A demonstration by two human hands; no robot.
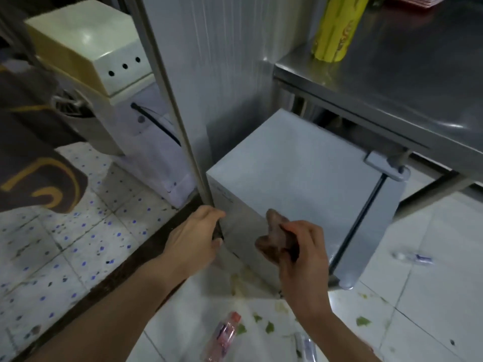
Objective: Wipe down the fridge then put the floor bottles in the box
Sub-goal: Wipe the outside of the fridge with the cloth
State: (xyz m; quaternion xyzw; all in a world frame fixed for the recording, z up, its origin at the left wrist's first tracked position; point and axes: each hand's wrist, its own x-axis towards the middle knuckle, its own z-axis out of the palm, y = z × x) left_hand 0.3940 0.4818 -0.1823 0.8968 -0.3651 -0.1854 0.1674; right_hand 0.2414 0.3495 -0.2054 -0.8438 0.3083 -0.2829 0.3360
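Observation:
A small grey fridge stands on the floor under a steel table, its top facing me. My right hand grips a crumpled brown cloth against the fridge's near side. My left hand holds the near left corner of the fridge, fingers curled round the edge beside a slanted door frame. On the white tiles lie three plastic bottles: one with a red cap and pink label between my arms, one clear under my right forearm, one to the right of the fridge.
A steel table overhangs the fridge, with a yellow roll on it. A white appliance with a tan box on top stands at the left behind the door frame. Green scraps litter the floor. A dark patterned cloth hangs at far left.

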